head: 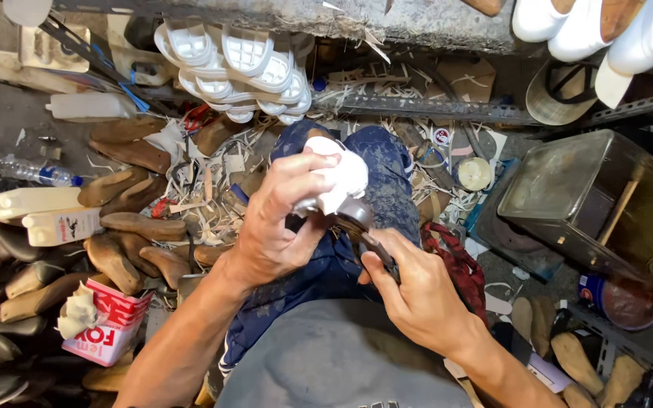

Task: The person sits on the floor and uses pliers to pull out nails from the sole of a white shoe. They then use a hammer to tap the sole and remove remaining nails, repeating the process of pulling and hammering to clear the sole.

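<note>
Left hand (277,219): fingers curled shut around a white shoe piece (339,180), held up over the lap, thumb pressed across its top. Right hand (417,291): closed on the handles of a dark pair of pliers (368,234), whose head meets the lower edge of the white piece, just beside the left thumb. Both hands sit above knees in blue stained trousers (387,174); a grey shirt (341,363) fills the bottom of the view. Floor around the knees: a litter of pale offcut strips (213,204). To the left: a heap of brown wooden shoe forms (126,227), several lying on their sides and touching one another; two white plastic bottles (39,215) lying flat; a clear water bottle (35,171) with a blue cap; a red and white carton (111,325) with a crumpled pale rag (77,311) stuffed in its mouth. Above the knees: a stack of white moulded soles (239,64), ribbed undersides up. To the right: a red patterned cloth (459,261) beside the right hand; a square metal tin (591,196) with a wooden stick standing in it; a round blue-sided can (621,298) of dark liquid; white shoes (591,26) on a shelf at top right; a tan cap (561,94) under them.
</note>
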